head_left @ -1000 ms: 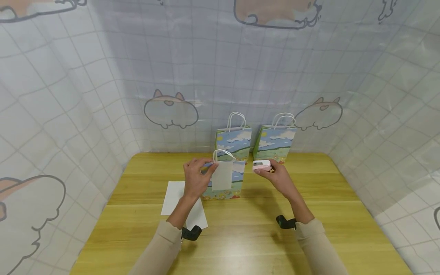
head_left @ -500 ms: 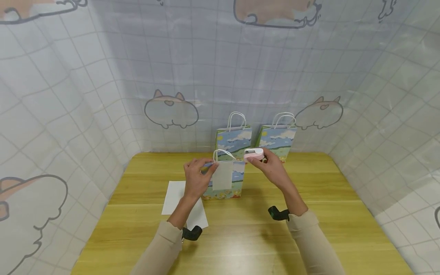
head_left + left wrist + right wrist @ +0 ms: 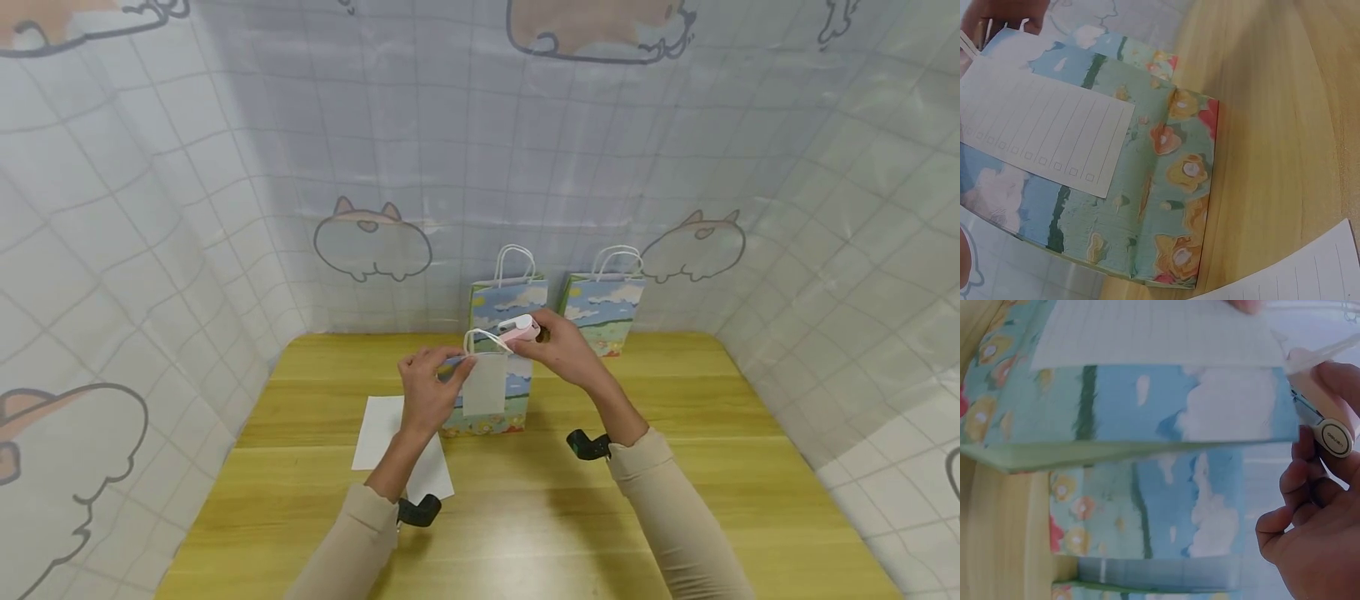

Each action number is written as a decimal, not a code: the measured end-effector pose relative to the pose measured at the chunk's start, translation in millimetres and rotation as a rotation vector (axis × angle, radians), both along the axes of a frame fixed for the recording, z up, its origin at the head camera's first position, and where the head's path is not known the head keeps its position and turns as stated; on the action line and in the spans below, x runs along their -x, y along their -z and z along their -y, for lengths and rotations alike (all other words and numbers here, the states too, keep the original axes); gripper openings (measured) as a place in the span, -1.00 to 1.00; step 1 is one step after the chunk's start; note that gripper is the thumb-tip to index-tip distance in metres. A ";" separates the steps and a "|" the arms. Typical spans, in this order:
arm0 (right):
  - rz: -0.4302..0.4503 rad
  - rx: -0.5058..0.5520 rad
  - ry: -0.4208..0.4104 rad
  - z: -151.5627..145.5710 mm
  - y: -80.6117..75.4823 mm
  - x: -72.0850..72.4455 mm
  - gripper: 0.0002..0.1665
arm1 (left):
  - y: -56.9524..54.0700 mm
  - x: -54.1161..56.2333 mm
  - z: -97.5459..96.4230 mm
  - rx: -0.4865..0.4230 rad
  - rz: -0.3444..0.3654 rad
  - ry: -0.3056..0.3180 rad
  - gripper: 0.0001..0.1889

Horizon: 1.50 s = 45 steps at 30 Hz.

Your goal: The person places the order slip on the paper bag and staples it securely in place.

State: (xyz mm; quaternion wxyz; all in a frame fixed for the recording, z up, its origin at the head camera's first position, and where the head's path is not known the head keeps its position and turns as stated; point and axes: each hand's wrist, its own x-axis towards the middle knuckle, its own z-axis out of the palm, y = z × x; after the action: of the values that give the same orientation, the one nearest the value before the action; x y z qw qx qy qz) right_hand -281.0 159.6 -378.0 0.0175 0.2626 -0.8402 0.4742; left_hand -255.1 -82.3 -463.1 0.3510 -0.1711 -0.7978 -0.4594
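Observation:
A paper gift bag (image 3: pixel 517 404) printed with sky and flowers stands upright on the table. Against its front, at the top edge, my left hand (image 3: pixel 431 396) pinches a lined white sheet (image 3: pixel 485 387). Small checkboxes run along one side of the sheet (image 3: pixel 1047 128) in the left wrist view. My right hand (image 3: pixel 566 350) holds a small pink-and-white stapler (image 3: pixel 522 327) between thumb and fingers at the bag's top, beside the white rope handle (image 3: pixel 480 336). In the right wrist view the stapler (image 3: pixel 1325 409) is at the bag's upper rim; whether its jaws touch the paper is unclear.
Two matching gift bags stand behind, one partly hidden (image 3: pixel 517 293) and one farther right (image 3: pixel 606 312). Loose white sheets (image 3: pixel 378 429) lie under my left forearm on the wooden table (image 3: pixel 525 517). A patterned curtain (image 3: pixel 480 167) surrounds the table.
My right hand has brought the stapler leftward and slightly up, from the right of the bag to its top edge. My left hand still pinches the sheet in the same place.

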 end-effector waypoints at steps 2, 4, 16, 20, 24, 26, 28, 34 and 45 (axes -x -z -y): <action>-0.005 -0.006 -0.012 3.1 -3.4 -1.5 -0.77 | -0.1 -0.4 -0.3 0.001 0.000 -0.002 -0.82; -0.014 -0.022 -0.021 5.7 -5.8 -3.1 -0.79 | -0.5 -0.3 -0.6 0.007 -0.004 -0.006 -0.81; -0.134 -0.212 -0.059 22.0 -13.2 -10.4 -0.70 | -1.1 1.7 -1.5 0.026 -0.020 -0.036 -0.80; -0.127 -0.254 -0.058 28.5 -13.8 -12.1 -0.57 | -0.9 1.7 -1.2 0.022 -0.030 -0.036 -0.81; -0.114 -0.268 -0.071 32.9 -13.8 -13.5 -0.57 | -0.5 1.8 -0.9 0.031 -0.027 -0.039 -0.82; -0.117 -0.279 -0.080 34.8 -14.1 -14.3 -0.56 | -0.7 1.6 -0.8 0.032 -0.025 -0.036 -0.84; -0.117 -0.282 -0.087 37.0 -14.1 -14.8 -0.54 | -1.0 1.5 -0.6 0.032 -0.027 -0.036 -0.85; -0.140 -0.285 -0.067 41.9 -10.5 -14.5 -0.45 | -2.4 1.0 -0.1 0.028 -0.024 -0.038 -0.84; -0.039 -0.235 -0.072 39.2 -2.5 -14.6 -0.34 | -0.6 2.8 -0.7 0.044 -0.019 -0.047 -0.85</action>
State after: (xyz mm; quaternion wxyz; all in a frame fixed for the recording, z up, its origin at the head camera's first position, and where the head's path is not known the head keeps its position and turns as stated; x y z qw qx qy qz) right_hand -266.4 120.4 -375.5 -0.0142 0.3020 -0.8796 0.3674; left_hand -257.9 -81.7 -462.5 0.3654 -0.1645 -0.8080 -0.4319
